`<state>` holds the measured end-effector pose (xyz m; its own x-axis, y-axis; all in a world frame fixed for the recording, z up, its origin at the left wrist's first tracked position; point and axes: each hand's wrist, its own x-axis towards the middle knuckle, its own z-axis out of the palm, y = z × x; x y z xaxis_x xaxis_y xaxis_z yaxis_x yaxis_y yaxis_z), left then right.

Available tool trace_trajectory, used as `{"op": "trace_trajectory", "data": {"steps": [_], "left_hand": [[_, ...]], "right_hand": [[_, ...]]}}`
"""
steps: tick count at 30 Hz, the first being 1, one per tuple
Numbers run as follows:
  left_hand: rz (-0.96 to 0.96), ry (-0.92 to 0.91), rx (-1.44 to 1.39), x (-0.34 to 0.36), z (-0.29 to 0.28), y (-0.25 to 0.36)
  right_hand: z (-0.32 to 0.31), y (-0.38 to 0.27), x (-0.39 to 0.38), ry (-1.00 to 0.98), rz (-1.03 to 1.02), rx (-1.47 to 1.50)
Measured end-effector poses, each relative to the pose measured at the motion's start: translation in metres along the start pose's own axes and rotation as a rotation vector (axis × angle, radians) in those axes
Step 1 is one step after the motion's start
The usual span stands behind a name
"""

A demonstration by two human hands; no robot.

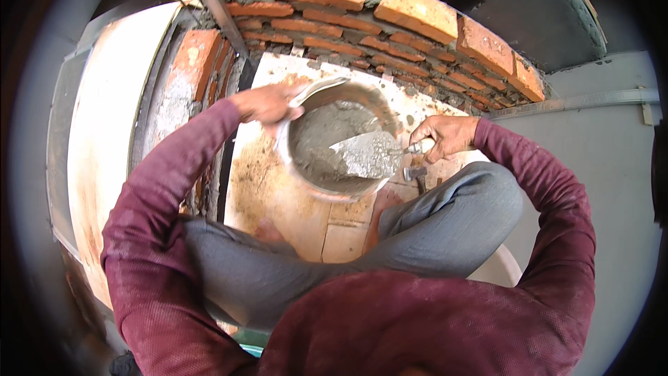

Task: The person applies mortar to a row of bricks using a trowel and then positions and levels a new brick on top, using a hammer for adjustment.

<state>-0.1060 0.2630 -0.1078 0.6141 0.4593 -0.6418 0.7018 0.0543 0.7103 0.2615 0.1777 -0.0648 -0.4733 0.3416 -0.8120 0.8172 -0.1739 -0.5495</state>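
Observation:
A round bucket [337, 196] stands before me with wet grey mortar [313, 141] inside. My left hand [270, 106] grips its rim on the upper left, slightly smeared by motion. In my right hand [447, 138], the fingers wrap round the pale handle of a trowel [372, 155]. Its pointed metal blade reaches over the right rim, pointing left above the mortar, and is coated with wet grey mix. Whether the blade touches the mortar beneath, I cannot tell.
Beyond the bucket runs a brick wall [341, 29] with mortar in its joints. A shorter brick stack [197, 63] and a light board [118, 90] are on the left. A hammer-like tool [415, 173] lies right of the bucket on the stained wooden platform [261, 167]. My bent legs are close below.

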Motion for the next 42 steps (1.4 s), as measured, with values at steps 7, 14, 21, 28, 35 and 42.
{"op": "trace_trajectory", "data": {"steps": [7,14,21,28,35,42], "left_hand": [[-0.286,0.101,-0.216,-0.055,-0.027,-0.106],[-0.154,0.475,-0.316,-0.043,-0.054,-0.119],[-0.203,0.529,-0.422,-0.09,-0.058,-0.096],[0.062,0.349,-0.094,-0.068,-0.059,-0.001],[0.02,0.202,0.072,-0.1,-0.027,0.009],[-0.137,0.296,0.16,-0.085,-0.043,-0.047]], "right_hand": [[-0.045,-0.022,-0.039,-0.111,-0.358,0.001],[-0.16,0.018,-0.038,0.181,-0.046,0.51],[-0.067,0.024,-0.086,0.841,-0.18,-0.495],[-0.046,0.05,0.108,1.366,-0.191,-0.643],[-0.069,0.102,0.075,1.301,-0.231,-0.205],[-0.027,0.141,0.009,1.391,-0.195,-0.258]]}}
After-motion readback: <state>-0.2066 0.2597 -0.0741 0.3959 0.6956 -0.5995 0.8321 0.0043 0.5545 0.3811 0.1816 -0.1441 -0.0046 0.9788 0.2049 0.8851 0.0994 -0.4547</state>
